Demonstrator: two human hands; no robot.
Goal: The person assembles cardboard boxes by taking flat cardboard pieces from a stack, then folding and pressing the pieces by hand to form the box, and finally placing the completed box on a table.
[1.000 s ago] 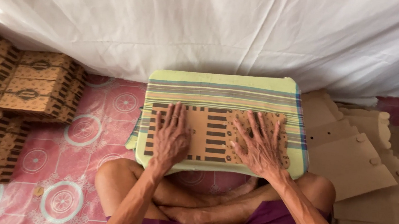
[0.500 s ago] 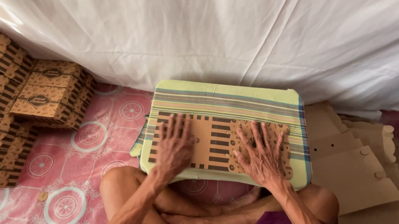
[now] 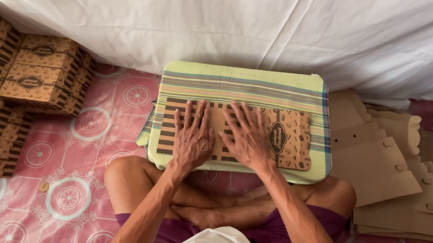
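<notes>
A white sheet [image 3: 227,25] hangs across the whole back of the scene, above a pink floor mat [image 3: 76,160] patterned with round medallions. At the left edge sits a stack of folded brown printed boxes [image 3: 8,92], and on the right lies a pile of plain flat cardboard blanks [image 3: 390,174] with rounded tabs. In the middle, just in front of the person's crossed legs, stands a low surface [image 3: 242,84] covered with a striped green cloth. On it lies a flattened printed cardboard box [image 3: 285,140], brown with dark stripes and an oval mark. Both hands rest flat on this cardboard, palms down and fingers spread wide, gripping nothing. The left hand [image 3: 192,137] presses the striped left part, while the right hand [image 3: 247,136] lies just beside it nearer the centre, close to the oval mark; the two hands are near each other but do not touch.
</notes>
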